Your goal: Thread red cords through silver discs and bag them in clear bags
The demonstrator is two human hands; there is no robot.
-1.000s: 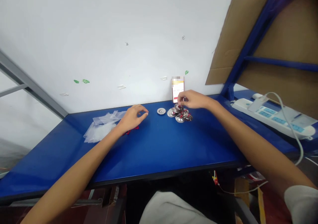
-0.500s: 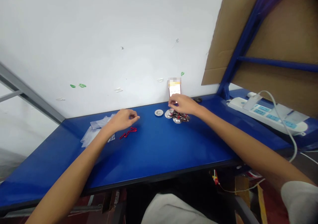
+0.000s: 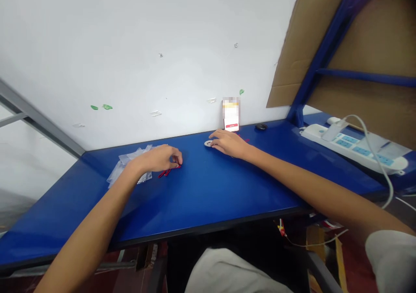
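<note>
Because the camera looks down from the head, a blue-topped workbench (image 3: 201, 193) fills the lower frame, set against a white wall (image 3: 139, 46) marked with scraps of green tape (image 3: 99, 107). To the right, a white power strip (image 3: 354, 148) lies on the bench with a white cable (image 3: 378, 163) looping off it, beneath a sheet of cardboard (image 3: 357, 37) on a blue metal frame (image 3: 328, 46). An upright card (image 3: 231, 115) stands against the wall, its upper part blurred out. The right hand (image 3: 229, 144) has moved left since the earlier frame, and the pile of metal discs seen then is now hidden behind it. Its fingertips (image 3: 214, 136) reach a single silver disc (image 3: 208, 143), though whether they grip it is unclear. Well apart, the left hand (image 3: 159, 159) curls over red cord loops (image 3: 168, 170) beside clear plastic bags (image 3: 128, 167); whether it holds them cannot be told.
</note>
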